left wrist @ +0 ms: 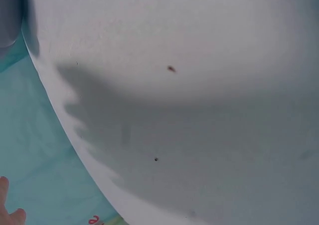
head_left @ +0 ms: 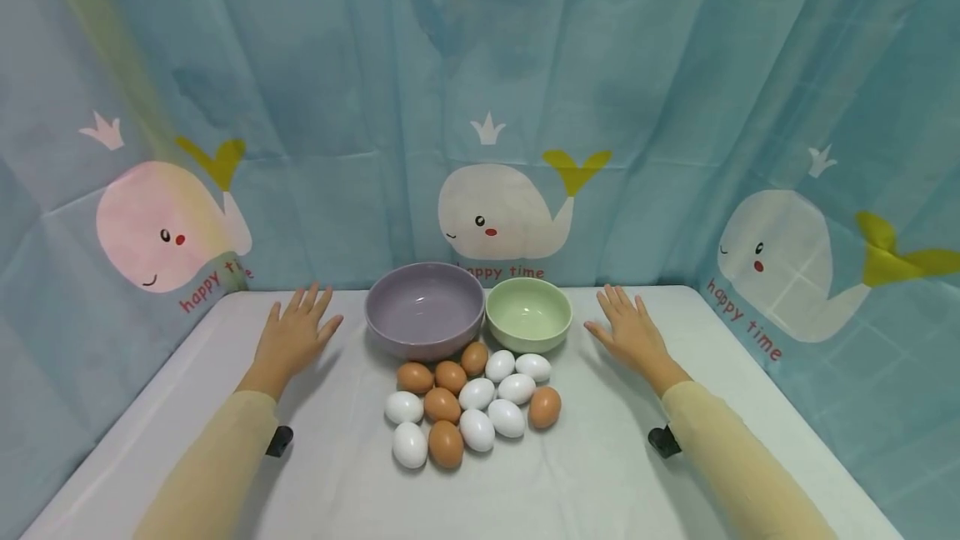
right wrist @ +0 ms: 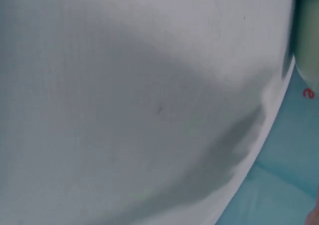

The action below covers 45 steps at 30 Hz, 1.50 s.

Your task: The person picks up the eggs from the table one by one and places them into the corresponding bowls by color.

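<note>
My left hand is held palm down with spread fingers, left of a purple bowl. To the right of a smaller green bowl, my right hand has its fingers extended too. Neither hand holds anything. Both bowls stand side by side at the back of the table. In front of them lie several brown eggs and several white eggs, mixed in one cluster. Each wrist view shows mostly white cloth and a hand's shadow, with a few fingertips at the left view's edge.
A white-covered table carries everything. Behind it and along both sides hangs a blue curtain printed with whales. Small black devices sit under the wrists.
</note>
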Each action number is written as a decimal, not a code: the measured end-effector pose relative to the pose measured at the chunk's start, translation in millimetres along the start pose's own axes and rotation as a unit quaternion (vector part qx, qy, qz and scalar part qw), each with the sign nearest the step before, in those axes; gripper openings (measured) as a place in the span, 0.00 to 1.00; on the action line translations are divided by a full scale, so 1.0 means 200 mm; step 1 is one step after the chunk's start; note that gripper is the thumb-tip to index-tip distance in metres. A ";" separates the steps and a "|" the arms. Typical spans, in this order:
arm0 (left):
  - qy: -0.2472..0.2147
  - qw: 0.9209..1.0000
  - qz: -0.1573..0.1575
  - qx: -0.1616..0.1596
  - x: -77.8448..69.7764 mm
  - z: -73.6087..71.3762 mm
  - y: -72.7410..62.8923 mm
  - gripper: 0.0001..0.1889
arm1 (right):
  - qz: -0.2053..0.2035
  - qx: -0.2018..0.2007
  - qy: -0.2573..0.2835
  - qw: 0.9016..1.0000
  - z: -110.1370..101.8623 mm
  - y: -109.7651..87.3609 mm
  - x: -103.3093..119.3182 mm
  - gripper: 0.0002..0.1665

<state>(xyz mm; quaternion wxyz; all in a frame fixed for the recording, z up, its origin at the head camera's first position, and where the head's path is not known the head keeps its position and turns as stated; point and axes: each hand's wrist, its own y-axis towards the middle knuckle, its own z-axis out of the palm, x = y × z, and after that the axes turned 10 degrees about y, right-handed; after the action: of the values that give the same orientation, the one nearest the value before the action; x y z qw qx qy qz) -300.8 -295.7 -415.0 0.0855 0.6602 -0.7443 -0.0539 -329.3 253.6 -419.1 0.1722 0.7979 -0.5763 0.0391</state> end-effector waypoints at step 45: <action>-0.015 1.000 0.014 -0.012 -0.16 -0.04 -0.06 0.41 | -0.012 -0.008 0.113 0.994 0.00 -0.16 0.17 0.49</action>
<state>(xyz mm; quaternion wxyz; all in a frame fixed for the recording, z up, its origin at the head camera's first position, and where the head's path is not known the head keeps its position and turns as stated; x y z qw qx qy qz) -283.3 -265.5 -410.7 0.0831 0.6481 -0.7537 -0.0710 -288.3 232.2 -418.6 0.2429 0.7940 -0.5437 0.1224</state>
